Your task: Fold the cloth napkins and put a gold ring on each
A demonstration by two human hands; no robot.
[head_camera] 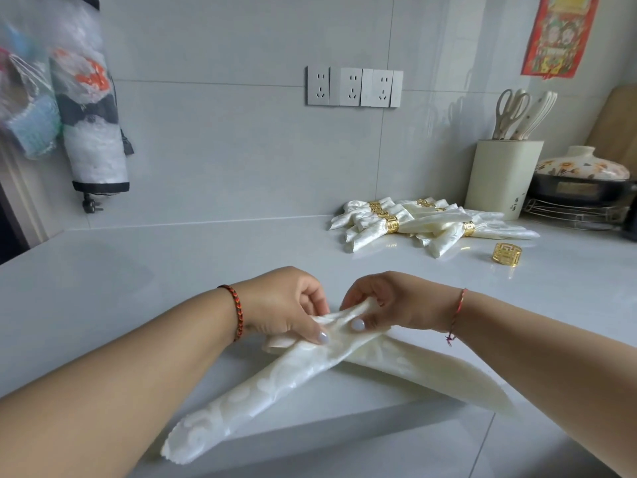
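Observation:
A cream patterned cloth napkin (pixel 262 384) lies bent in the middle near the counter's front edge, its two long tails crossing and pointing toward me, both overhanging the edge. My left hand (pixel 286 305) pinches the bend from the left, thumb on top. My right hand (pixel 386 301) pinches the same bend from the right. A loose gold ring (pixel 506 254) stands on the counter at the right. Behind it lies a pile of folded napkins (pixel 424 225), each wearing a gold ring.
A cream knife block (pixel 499 181) with scissors and a lidded clay pot (pixel 582 174) on a wire rack stand at the back right. Wall sockets (pixel 355 87) sit above the white counter (pixel 138 270). Bags hang at the left wall.

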